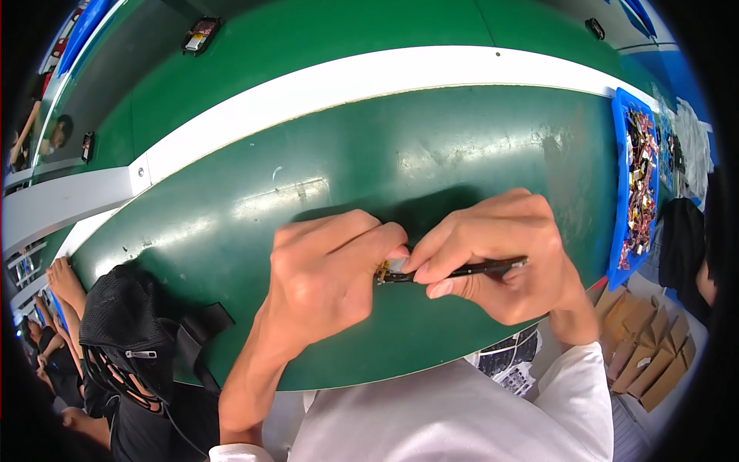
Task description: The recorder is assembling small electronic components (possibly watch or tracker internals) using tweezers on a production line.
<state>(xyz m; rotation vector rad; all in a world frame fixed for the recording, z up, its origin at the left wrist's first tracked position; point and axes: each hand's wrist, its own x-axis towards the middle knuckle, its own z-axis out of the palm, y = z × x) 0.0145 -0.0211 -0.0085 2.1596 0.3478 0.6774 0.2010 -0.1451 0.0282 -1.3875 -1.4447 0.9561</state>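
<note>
The dark green counter (362, 154) was shiny and scuffed. Above its near edge, the right hand (500, 254) pinched a slim black piece (485, 268), which pointed across toward the left hand (323, 273). The left hand was curled beside a small silver-and-yellow part (395, 266) at that end; whether it gripped anything, I could not tell. Farther right stood a blue tray (619, 185) of small wired parts (640, 185). Beyond the white rail (385, 69), a black case (202, 35) lay on a green surface (369, 27).

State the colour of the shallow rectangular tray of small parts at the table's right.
The shallow rectangular tray is bright blue, clearest in the head view.
</note>
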